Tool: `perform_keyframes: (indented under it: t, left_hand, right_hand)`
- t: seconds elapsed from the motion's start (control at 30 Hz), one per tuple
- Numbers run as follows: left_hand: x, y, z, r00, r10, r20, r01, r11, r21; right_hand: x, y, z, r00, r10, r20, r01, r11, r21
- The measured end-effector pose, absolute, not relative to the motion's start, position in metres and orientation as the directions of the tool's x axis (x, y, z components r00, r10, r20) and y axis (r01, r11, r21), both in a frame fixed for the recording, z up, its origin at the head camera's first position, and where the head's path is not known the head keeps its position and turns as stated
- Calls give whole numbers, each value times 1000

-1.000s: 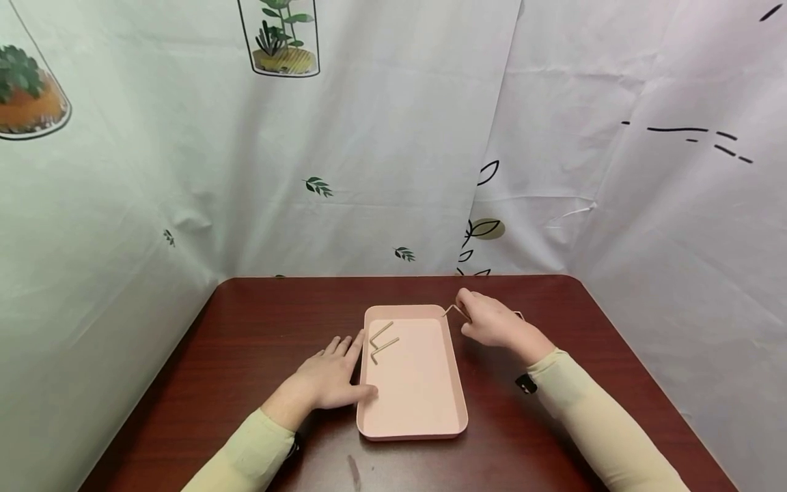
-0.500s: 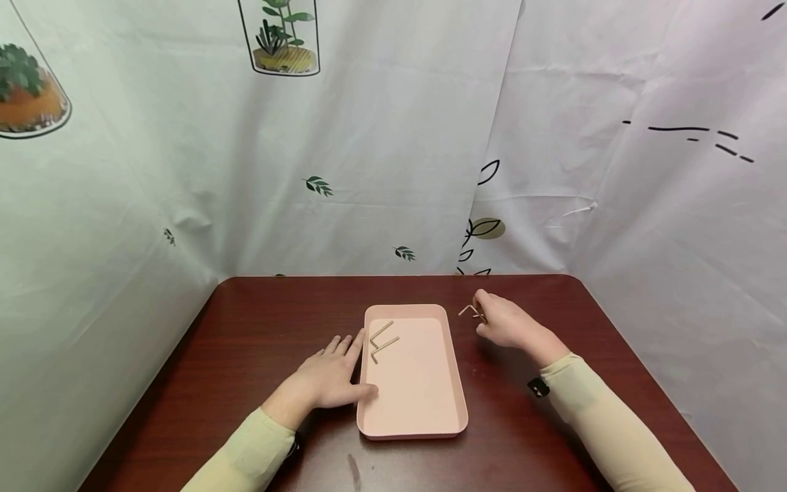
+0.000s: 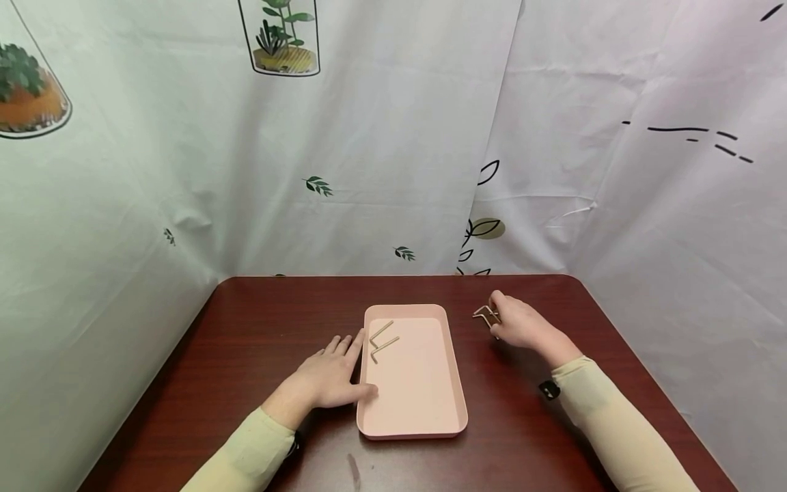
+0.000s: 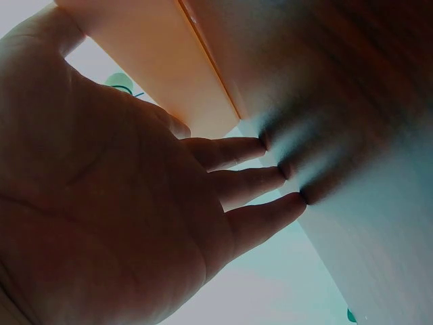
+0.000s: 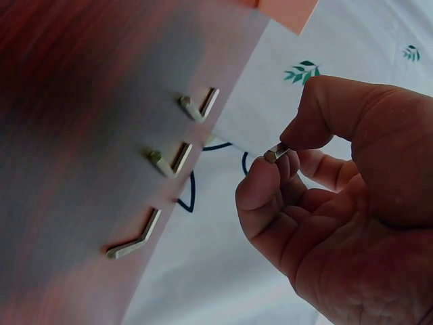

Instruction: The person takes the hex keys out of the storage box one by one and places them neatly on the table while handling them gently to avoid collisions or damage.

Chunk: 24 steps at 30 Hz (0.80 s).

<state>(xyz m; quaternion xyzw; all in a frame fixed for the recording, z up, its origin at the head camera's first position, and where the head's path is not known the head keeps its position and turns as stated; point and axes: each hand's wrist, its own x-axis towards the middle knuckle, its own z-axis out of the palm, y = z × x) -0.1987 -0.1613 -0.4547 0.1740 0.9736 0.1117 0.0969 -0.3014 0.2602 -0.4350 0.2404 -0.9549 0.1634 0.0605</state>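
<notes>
My left hand [image 3: 328, 379] rests beside the pink tray [image 3: 412, 436], fingers straight along its left side and thumb over the rim. In the left wrist view the left hand [image 4: 128, 183] has its fingers extended, with fingertips at the table. Two L-shaped hex keys [image 3: 384, 346] lie in the tray's upper left part. Right of the tray, my right hand [image 3: 525, 326] pinches another hex key [image 3: 482, 309]. The right wrist view shows that hex key's end [image 5: 272, 155] between thumb and finger of the right hand [image 5: 338, 196]. Most of its length is hidden.
Three loose hex keys [image 5: 137, 238] lie on the table in the right wrist view, mostly covered by the right hand in the head view. The dark red table [image 3: 295, 304] ends at a white printed curtain [image 3: 344, 137] behind and at both sides.
My right hand has moved to the right, away from the tray's far right corner, with the hex key in its fingers. The left hand, the tray and its two hex keys have stayed put.
</notes>
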Motion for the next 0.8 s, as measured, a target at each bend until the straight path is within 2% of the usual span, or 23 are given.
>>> perform_keyframes:
  t: [0.8]
  left_hand:
    - [-198, -161, -454, -921, 360, -148, 317, 914, 253]
  right_hand:
    - [-308, 298, -440, -934, -333, 125, -356, 881, -313]
